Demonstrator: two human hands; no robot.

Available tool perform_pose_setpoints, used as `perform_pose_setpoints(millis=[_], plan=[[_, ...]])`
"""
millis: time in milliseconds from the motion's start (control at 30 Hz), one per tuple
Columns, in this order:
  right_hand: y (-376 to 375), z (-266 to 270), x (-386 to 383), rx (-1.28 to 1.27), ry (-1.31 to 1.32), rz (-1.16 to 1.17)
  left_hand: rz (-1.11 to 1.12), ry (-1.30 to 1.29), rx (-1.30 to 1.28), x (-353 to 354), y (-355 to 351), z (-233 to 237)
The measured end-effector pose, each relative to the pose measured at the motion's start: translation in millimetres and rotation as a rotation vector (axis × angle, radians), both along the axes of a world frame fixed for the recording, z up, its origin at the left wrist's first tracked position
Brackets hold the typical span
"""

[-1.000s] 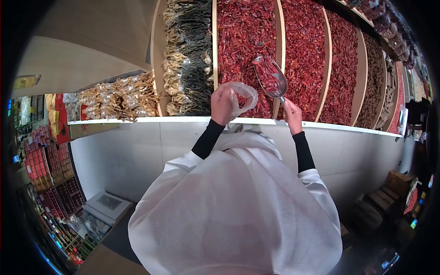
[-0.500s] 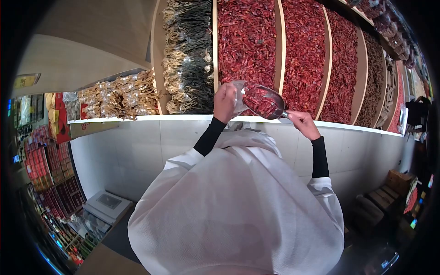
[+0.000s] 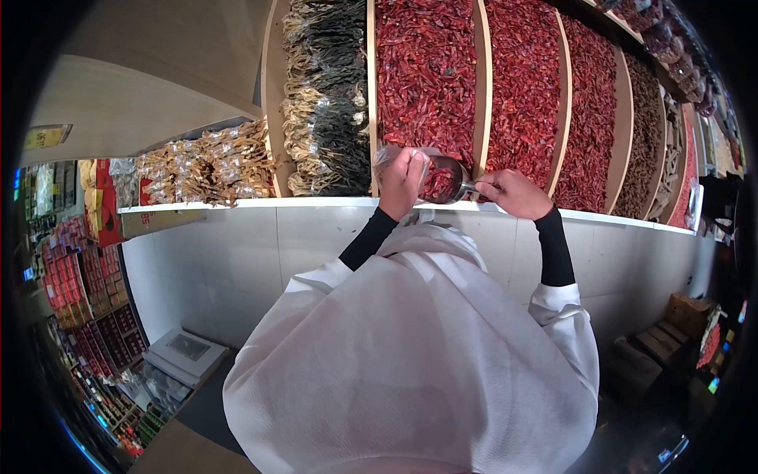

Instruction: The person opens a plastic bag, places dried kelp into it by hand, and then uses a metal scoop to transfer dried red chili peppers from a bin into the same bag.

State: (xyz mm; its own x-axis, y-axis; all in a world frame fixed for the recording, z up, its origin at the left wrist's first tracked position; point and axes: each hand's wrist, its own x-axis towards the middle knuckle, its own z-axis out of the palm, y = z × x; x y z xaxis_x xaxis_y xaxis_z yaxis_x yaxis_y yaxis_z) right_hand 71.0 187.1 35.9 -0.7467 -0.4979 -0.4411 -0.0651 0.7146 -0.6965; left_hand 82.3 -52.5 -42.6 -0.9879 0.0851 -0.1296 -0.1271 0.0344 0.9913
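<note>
My right hand (image 3: pixel 516 194) is closed around the handle of a metal scoop (image 3: pixel 464 189). Dried red chilies (image 3: pixel 439 180) lie in the scoop, whose front end reaches into a clear plastic bag (image 3: pixel 385 158). My left hand (image 3: pixel 403 183) grips the bag near its mouth and covers part of it and of the scoop's front. Both hands are over the front edge of a bin of dried red chilies (image 3: pixel 426 79). How much the bag holds is hidden behind my left hand.
Wooden dividers (image 3: pixel 483 87) separate the bins. Dark, stringy dried bundles (image 3: pixel 328 103) fill the bin to the left, with tan dried goods (image 3: pixel 209 162) beyond. A white ledge (image 3: pixel 316 203) runs along the front. A white scale-like device (image 3: pixel 185 351) stands at lower left.
The scoop has moved left and deeper into the bag, and my right hand has followed it. My left hand has shifted slightly right, now covering more of the bag.
</note>
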Motion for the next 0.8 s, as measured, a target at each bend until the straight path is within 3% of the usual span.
perform_pose_setpoints(millis=[200,467,633,700,800], plan=[[-19.5,25.3,-8.0,0.16,0.145,0.003,0.086,0.058,0.057,-0.2,-7.6,-27.9],[-26.8,64.6,3.8,0.337,0.326,0.025,0.146,0.094,0.023,-4.7,-12.4,-27.7],[-9.9,87.4,8.7,0.239,0.279,-0.043,0.182,0.031,0.079,-8.3,-20.5,-30.6],[0.8,88.4,11.9,0.098,0.226,-0.185,0.215,-0.032,0.149,-7.1,-21.4,-18.7],[14.3,80.4,12.9,0.095,0.24,-0.294,0.208,-0.092,0.259,-5.5,-29.0,-28.8]])
